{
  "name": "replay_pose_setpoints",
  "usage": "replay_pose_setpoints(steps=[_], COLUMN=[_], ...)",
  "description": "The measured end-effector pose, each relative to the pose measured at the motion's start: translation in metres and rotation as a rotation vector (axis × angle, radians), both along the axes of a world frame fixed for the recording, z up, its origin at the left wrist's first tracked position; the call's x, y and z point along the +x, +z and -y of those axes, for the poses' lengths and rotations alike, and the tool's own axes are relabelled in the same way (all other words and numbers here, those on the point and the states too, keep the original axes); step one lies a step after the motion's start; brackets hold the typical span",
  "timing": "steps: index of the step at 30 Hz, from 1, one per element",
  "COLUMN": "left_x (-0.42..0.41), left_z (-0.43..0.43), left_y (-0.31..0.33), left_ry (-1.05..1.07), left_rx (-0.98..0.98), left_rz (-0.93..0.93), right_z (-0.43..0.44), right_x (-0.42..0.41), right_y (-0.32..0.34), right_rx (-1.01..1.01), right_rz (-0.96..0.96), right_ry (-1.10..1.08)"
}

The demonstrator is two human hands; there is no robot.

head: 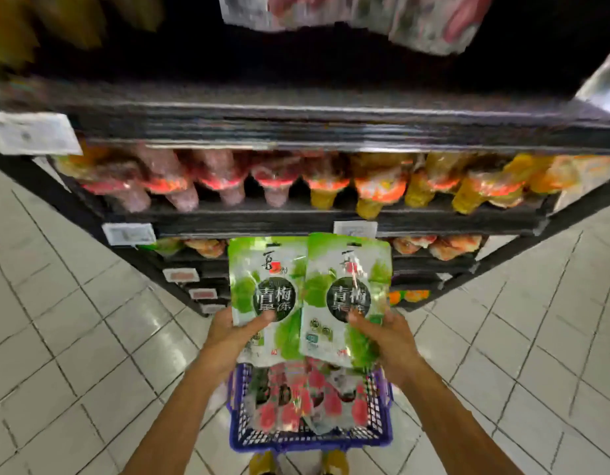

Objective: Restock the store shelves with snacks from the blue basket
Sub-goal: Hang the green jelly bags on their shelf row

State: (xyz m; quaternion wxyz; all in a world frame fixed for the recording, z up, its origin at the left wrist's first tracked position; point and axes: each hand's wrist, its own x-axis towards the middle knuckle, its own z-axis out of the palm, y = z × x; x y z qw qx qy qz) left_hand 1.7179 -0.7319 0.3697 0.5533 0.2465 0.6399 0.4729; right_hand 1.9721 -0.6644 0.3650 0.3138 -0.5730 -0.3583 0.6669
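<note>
**Head view: 2 green pouches held low, slick film is the risk**

Left hand (235, 332) grips the bottom of the left pouch (262, 279), thumb on the front and fingers curled behind. The right pouch (348, 286) overlaps that pouch's edge. The right hand (382, 334) pinches its lower part the same way. Both pouches stand upright in the air, above the basket (310, 440) and in front of the shelf (262, 222), not yet on any tier.

My reading of the risk: each pouch is held only near its bottom, so the tall top could flop over or slip from the grip during the reach. The overlap could drag 1 pouch along when the other is set down. Pushing into the crowded rows could also tip the packs (327, 186) already there.

The pouches are flat, glossy plastic film with rounded corners and a slot at the top, and they catch glare. The basket is a rectangular blue plastic lattice holding crinkly red packs (296, 402). The shelf is dark and hard-edged with white price tags. The floor (91, 320) is shiny pale tile.
</note>
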Motion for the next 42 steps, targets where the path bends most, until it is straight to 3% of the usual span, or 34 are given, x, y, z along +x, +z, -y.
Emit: replay_pose_setpoints(steps=[10, 17, 31, 42], left_x=[-0.027, -0.031, -0.017, -0.020], left_z=[-0.024, -0.027, -0.069, -0.114], left_y=[0.282, 0.430, 0.591, 0.650], left_ry=[0.029, -0.009, -0.007, 0.009], left_rx=[0.521, 0.809, 1.096, 1.175], left_rz=[-0.145, -0.299, -0.290, -0.216], right_z=[-0.030, -0.025, -0.066, -0.113], right_x=[-0.024, -0.022, 0.022, 0.022], right_y=[0.283, 0.428, 0.593, 0.714], right_rx=[0.589, 0.867, 1.124, 1.237], right_rz=[-0.072, -0.145, -0.302, -0.230], right_ry=[-0.041, -0.046, -0.213, -0.269])
